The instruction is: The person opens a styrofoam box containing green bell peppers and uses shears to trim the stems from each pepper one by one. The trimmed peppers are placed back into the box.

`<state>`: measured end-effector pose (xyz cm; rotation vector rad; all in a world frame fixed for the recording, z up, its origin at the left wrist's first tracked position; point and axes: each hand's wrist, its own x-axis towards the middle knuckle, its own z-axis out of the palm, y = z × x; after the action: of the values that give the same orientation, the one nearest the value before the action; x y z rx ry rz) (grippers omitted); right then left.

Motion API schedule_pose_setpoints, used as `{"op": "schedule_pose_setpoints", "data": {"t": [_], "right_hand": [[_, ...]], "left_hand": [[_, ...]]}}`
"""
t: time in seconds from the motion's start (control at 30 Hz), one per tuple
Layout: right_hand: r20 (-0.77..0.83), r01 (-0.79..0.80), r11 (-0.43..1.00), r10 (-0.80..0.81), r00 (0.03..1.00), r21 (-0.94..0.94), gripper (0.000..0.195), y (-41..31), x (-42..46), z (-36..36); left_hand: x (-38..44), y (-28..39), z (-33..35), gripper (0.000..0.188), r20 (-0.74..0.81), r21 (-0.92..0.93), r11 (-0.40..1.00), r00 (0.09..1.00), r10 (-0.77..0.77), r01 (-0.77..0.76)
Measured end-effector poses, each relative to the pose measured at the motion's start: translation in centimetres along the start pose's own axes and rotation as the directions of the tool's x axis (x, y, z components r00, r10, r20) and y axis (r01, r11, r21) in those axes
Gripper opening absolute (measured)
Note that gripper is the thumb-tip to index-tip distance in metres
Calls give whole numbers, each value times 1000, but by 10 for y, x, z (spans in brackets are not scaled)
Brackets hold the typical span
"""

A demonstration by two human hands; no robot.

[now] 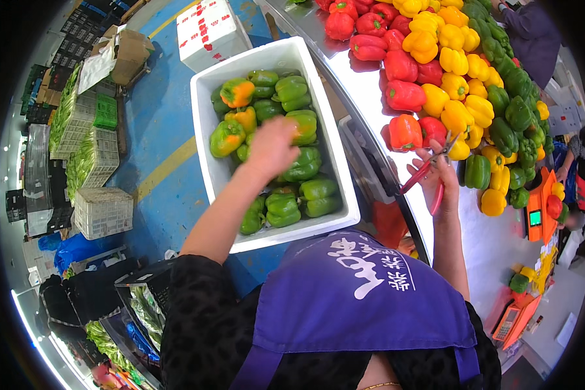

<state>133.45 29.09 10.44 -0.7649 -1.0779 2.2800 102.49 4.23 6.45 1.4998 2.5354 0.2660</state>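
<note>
My left hand [273, 146], blurred, is inside a white foam box [204, 170] among green bell peppers [282, 209]. Its fingertips lie beside a green pepper with an orange patch [304, 127]; whether they grip it is hidden. Other peppers in the box are partly orange, such as one at the far end [237, 92]. On the right, my right hand [446, 183] holds red-handled snips [423, 174], palm up, blades pointing away from me. It hovers above the near edge of a shiny table, close to a red-orange bell pepper [405, 132].
Red, yellow [457, 116] and green bell peppers cover the metal table [463, 243]. Two orange scales [541, 207] stand farther right. Beyond the foam box sits a closed white carton [213, 34]. Crates of leafy vegetables [95, 156] line the left. Other people stand at the right.
</note>
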Motion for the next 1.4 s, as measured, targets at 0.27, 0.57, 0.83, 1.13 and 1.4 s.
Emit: {"op": "schedule_pose_setpoints", "data": {"t": [0.27,0.57,0.83,1.13,1.4], "right_hand": [[17,-138,986,140,990,-95,55,28,-21,56],[106,-99,865,172,979,-493,64,52,-34,89],[496,463,234,105,862,-855,69,84,-46,136],[455,380,282,282,845,-881,56,97,-36,175],[470,425,211,269,841,-880,34,112,-32,184]], "left_hand": [[-18,51,54,89,257,18,978,945,-204,207],[-25,13,19,72,187,-644,658,914,-361,392],[-76,16,-9,86,442,-466,-880,886,-141,92],[-106,28,-9,80,394,-476,-875,867,-305,-91],[-122,29,2,82,375,-476,-867,858,-350,-146]]}}
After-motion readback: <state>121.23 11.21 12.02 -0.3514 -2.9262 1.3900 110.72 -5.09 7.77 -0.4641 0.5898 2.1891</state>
